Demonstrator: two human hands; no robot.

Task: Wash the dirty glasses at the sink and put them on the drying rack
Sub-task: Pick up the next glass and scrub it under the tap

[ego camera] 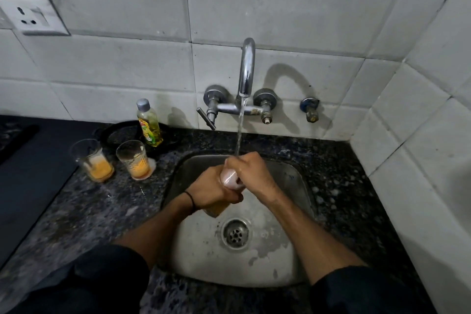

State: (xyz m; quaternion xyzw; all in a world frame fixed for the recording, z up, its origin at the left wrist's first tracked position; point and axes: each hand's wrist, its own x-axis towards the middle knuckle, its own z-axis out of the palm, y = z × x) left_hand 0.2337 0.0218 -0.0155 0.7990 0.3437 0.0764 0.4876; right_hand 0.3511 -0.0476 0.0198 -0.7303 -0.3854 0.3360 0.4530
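Glasses stand at ten o'clock from the round metal drain (235, 233): one clear dirty glass with orange dregs (93, 160) and a second orange-stained glass (133, 159) just beside it, both upright on the dark speckled stone counter (84, 211). Behind them, at eleven o'clock, stands a yellow-green soap bottle with a grey cap (149, 123). Over the steel sink (254, 270), my left hand (216, 190) wraps tight around the bottom of a tilted soapy glass (229, 178). My right hand (252, 173) curls its fingers over the top end of that glass and grips it. At twelve o'clock, the shiny curved tap (247, 69) pours a thin stream of water (239, 135) down to where my right hand meets the glass.
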